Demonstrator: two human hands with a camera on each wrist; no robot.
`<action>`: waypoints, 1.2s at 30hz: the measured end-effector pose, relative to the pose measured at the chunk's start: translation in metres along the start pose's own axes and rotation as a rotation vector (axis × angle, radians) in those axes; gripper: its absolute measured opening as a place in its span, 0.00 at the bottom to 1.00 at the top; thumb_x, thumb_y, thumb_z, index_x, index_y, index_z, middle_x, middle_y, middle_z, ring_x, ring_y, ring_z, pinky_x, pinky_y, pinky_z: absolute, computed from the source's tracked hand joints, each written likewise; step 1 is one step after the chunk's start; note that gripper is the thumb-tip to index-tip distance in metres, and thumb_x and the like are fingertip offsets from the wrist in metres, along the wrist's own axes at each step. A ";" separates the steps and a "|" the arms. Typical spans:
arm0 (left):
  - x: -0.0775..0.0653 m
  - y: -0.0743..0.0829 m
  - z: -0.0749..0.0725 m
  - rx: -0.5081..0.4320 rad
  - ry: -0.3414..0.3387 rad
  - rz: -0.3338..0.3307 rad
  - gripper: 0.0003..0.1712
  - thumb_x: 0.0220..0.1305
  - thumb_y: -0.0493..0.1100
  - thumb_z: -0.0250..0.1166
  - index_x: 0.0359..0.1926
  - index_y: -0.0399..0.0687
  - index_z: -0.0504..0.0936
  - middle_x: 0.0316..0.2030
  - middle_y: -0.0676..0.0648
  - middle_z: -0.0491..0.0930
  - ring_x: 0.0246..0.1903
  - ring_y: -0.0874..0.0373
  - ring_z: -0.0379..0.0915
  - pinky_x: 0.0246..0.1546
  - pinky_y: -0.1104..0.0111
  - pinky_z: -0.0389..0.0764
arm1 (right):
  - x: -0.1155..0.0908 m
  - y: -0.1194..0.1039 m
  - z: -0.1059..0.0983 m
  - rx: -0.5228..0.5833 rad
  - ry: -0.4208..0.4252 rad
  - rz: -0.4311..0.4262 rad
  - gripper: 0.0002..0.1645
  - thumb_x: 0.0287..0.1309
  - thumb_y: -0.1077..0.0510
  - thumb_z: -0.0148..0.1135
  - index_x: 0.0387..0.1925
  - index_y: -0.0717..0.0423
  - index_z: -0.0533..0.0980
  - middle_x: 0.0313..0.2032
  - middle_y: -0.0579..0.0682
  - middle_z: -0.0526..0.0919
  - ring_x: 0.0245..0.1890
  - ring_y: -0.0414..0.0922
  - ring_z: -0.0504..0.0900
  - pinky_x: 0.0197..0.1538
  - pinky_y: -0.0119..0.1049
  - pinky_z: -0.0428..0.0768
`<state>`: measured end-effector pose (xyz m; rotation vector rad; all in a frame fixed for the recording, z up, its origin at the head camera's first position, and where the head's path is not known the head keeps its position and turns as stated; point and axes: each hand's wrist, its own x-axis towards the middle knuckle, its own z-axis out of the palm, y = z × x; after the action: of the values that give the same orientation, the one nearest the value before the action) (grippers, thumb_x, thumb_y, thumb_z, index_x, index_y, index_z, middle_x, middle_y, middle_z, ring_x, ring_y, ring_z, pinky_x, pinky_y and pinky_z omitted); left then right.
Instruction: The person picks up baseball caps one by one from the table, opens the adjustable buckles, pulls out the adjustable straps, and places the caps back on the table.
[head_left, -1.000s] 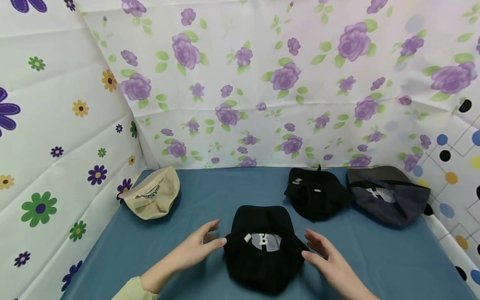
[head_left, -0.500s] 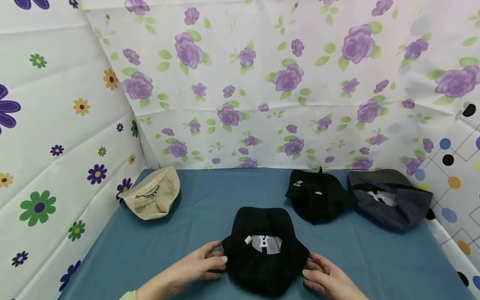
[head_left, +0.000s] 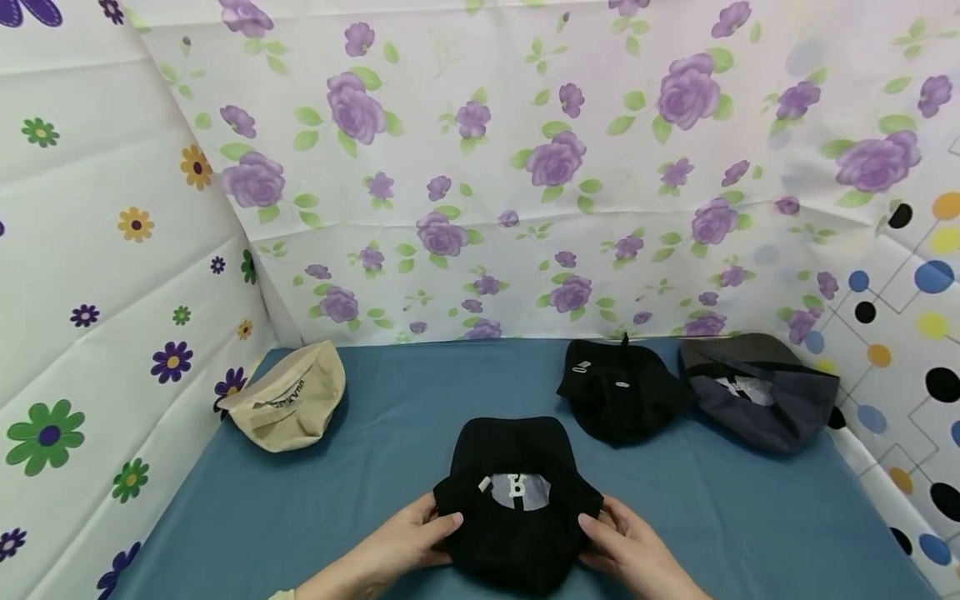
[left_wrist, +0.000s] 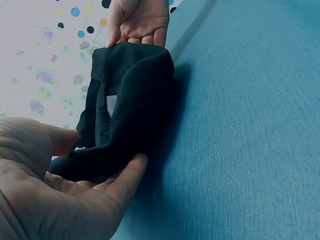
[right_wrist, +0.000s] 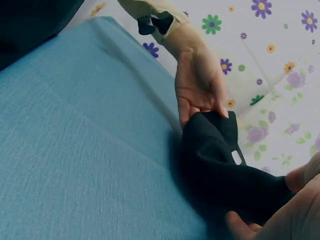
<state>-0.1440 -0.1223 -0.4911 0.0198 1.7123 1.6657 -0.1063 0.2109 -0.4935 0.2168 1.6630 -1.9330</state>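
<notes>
A black cap (head_left: 517, 542) lies opening-up on the blue cloth, its brim (head_left: 513, 442) pointing away from me. Inside the opening show a grey lining patch with a white letter and a small white tag (head_left: 485, 483). My left hand (head_left: 408, 537) grips the cap's left side, thumb on top and fingers beneath the edge. On the opposite side my right hand (head_left: 626, 546) holds it the same way, fingers partly hidden under the fabric. In the left wrist view, the left fingers (left_wrist: 127, 177) curl below the cap (left_wrist: 135, 95); the right wrist view shows both hands at its ends.
A beige cap (head_left: 288, 400) lies at the back left. Toward the back right sit another black cap (head_left: 626, 396) with small metal pieces and a dark grey cap (head_left: 765, 396). Flower-printed sheets (head_left: 450, 167) stand behind and at the sides of the blue cloth (head_left: 405, 417).
Both hands have closed in from beside the black cap and now grip its left and right sides. The view has shifted slightly; the other caps stay in place.
</notes>
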 end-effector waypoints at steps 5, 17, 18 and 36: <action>0.001 -0.006 -0.001 -0.041 0.023 -0.003 0.40 0.81 0.45 0.55 0.77 0.24 0.46 0.67 0.26 0.67 0.60 0.39 0.76 0.52 0.51 0.82 | 0.007 0.001 0.013 -0.041 0.121 -0.038 0.50 0.74 0.48 0.60 0.76 0.72 0.43 0.74 0.78 0.47 0.72 0.71 0.57 0.64 0.55 0.74; 0.006 0.016 -0.022 -0.049 0.075 0.106 0.33 0.83 0.42 0.48 0.79 0.31 0.49 0.68 0.27 0.67 0.58 0.41 0.78 0.53 0.52 0.82 | 0.036 -0.034 0.033 -0.024 0.211 -0.108 0.27 0.79 0.60 0.50 0.73 0.63 0.58 0.69 0.67 0.68 0.64 0.57 0.76 0.59 0.50 0.76; 0.008 0.019 -0.024 -0.049 0.080 0.116 0.33 0.83 0.42 0.48 0.79 0.32 0.49 0.68 0.27 0.66 0.59 0.41 0.77 0.53 0.52 0.81 | 0.039 -0.037 0.035 -0.017 0.218 -0.126 0.26 0.79 0.61 0.49 0.72 0.64 0.60 0.69 0.66 0.70 0.62 0.55 0.77 0.58 0.50 0.77; 0.100 0.070 -0.062 -0.166 0.324 0.174 0.32 0.82 0.38 0.48 0.81 0.48 0.53 0.71 0.29 0.63 0.64 0.36 0.71 0.60 0.46 0.75 | 0.128 -0.097 0.035 0.058 0.318 -0.288 0.30 0.75 0.70 0.39 0.76 0.64 0.58 0.71 0.66 0.62 0.52 0.54 0.71 0.48 0.47 0.73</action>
<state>-0.2800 -0.1155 -0.4852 -0.1950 1.8418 2.0246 -0.2536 0.1436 -0.4643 0.3376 1.9303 -2.2563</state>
